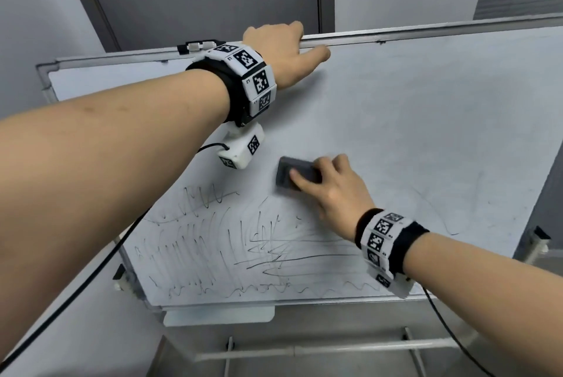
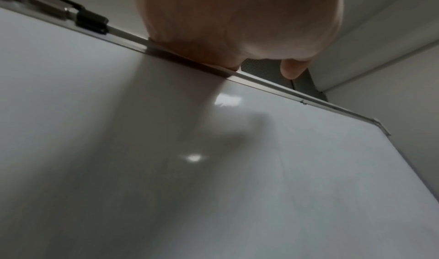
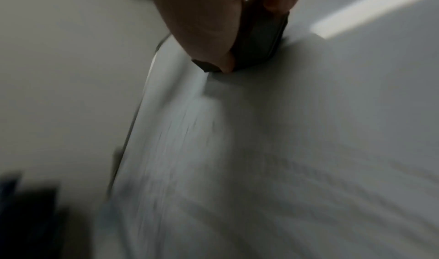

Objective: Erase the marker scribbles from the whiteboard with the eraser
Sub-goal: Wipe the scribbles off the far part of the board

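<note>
The dark grey eraser point(image 1: 297, 175) lies flat against the whiteboard point(image 1: 426, 120), a little left of the middle of its face and just above the top of the marker scribbles point(image 1: 243, 242); my right hand point(image 1: 335, 190) grips it, the thumb on its lower edge and the fingers curled over its upper edge, as the right wrist view also shows, though that picture is blurred. The upper half of the board looks wiped, only grey haze and a few faint thin strokes toward the right edge are there; I judge this part as mostly done. The lower half is not done: dense black zigzags and long horizontal strokes run from near the lower left corner along the bottom edge to about under my right wrist; so I think less than half of the work is finished, and the thickest marks are left. My left hand point(image 1: 283, 53) holds the top edge of the board, fingers hooked over the metal frame point(image 1: 426, 33) and the thumb on the front face, to steady it. Under the bottom edge a small white tray point(image 1: 219, 315) is mounted on the stand point(image 1: 335, 349).
</note>
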A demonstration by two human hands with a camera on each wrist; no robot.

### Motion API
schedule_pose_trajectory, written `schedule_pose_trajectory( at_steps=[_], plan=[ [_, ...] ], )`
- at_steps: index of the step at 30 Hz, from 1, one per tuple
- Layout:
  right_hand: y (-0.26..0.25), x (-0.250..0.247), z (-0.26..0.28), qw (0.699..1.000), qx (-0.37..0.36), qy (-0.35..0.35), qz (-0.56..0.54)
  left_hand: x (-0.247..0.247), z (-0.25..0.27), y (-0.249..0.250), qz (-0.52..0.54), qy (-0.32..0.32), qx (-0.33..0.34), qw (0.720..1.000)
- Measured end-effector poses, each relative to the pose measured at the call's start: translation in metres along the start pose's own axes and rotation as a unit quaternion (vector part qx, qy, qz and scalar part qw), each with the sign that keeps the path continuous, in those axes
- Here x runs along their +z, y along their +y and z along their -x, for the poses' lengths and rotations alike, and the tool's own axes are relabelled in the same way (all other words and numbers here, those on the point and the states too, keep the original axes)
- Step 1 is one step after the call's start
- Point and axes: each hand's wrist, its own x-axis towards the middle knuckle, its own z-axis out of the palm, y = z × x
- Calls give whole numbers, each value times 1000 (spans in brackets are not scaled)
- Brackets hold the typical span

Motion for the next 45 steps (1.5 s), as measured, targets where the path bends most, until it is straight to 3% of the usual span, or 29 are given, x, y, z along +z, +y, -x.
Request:
schedule_pose_trajectory(
  at_steps=[3,5,8,9,12,15,20,26,29,30,33,35,37,39,41,42,45],
  plan=[
    [-12,13,38,987,-121,-107,15,0,0,-3,4,-3,-5,1000],
    [-6,3,11,990,-101,-96,28,0,1,-2,4,-6,-5,1000],
    [0,-15,-39,1000,11,1,29,-1,-1,2,-1,0,-1,1000],
    [-4,-12,-37,1000,10,7,25,0,0,3,-1,0,-2,1000],
    [-27,13,16,994,-77,-80,20,-2,2,-1,-1,-3,-9,1000],
    [-26,16,32,987,-81,-134,30,-3,6,-4,2,-1,-6,1000],
    [-18,-3,-5,995,-64,-72,24,-8,20,-17,14,-5,26,1000],
    [-25,-20,-66,999,-19,29,4,-8,65,-108,-46,82,-71,993],
    [-39,-10,-75,998,-5,54,7,-10,84,-141,-50,78,-77,993],
    [-49,4,-61,999,-32,35,1,-10,85,-145,-43,69,-75,994],
    [-81,58,22,979,-160,-121,35,-11,77,-145,-20,42,-67,997],
    [-89,66,42,967,-191,-162,55,-10,72,-143,-13,34,-61,997],
    [-85,56,2,978,-160,-125,37,-7,69,-145,-16,32,-66,997],
    [-82,34,-61,998,-55,-15,12,-4,67,-148,-20,31,-68,997],
    [-90,28,-84,999,15,43,-4,-6,67,-147,-20,30,-67,997],
    [-96,39,-73,1000,-5,27,-2,-7,67,-147,-21,31,-70,997],
    [-119,73,7,972,-160,-160,62,-9,71,-138,-28,18,-67,997]
  ],
)
